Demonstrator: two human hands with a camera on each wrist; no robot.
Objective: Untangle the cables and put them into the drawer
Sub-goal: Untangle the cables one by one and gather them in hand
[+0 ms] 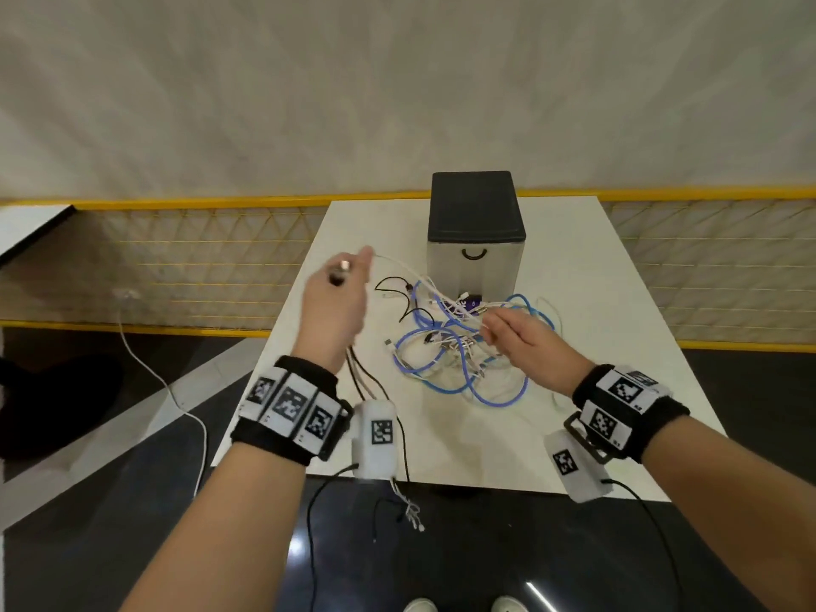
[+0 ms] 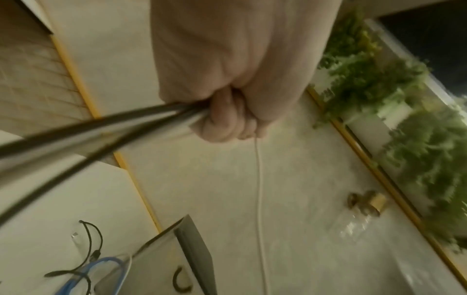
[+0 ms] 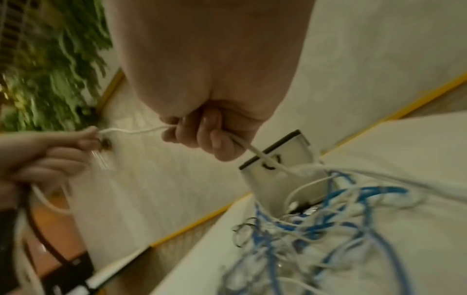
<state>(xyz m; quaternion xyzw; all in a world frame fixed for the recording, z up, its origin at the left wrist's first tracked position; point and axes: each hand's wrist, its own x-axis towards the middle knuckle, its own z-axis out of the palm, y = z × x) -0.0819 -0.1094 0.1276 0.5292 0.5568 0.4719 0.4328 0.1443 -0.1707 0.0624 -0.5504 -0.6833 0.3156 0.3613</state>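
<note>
A tangle of blue, white and black cables (image 1: 459, 346) lies on the white table (image 1: 596, 276) in front of a small drawer unit (image 1: 474, 240) with a black top and a shut drawer. My left hand (image 1: 340, 293) is raised at the table's left edge and grips a bundle of cables (image 2: 101, 127), dark strands trailing down past the wrist. A thin white cable (image 1: 406, 269) runs from it to the pile. My right hand (image 1: 508, 333) pinches a white cable (image 3: 141, 130) above the tangle's right side; that cable (image 3: 255, 153) continues down into the pile.
The drawer's black handle (image 1: 474, 254) faces me. A yellow mesh fence (image 1: 176, 267) runs behind and left of the table. Another white cable (image 1: 168, 386) lies on the dark floor at left. Green plants (image 2: 417, 119) line the far wall.
</note>
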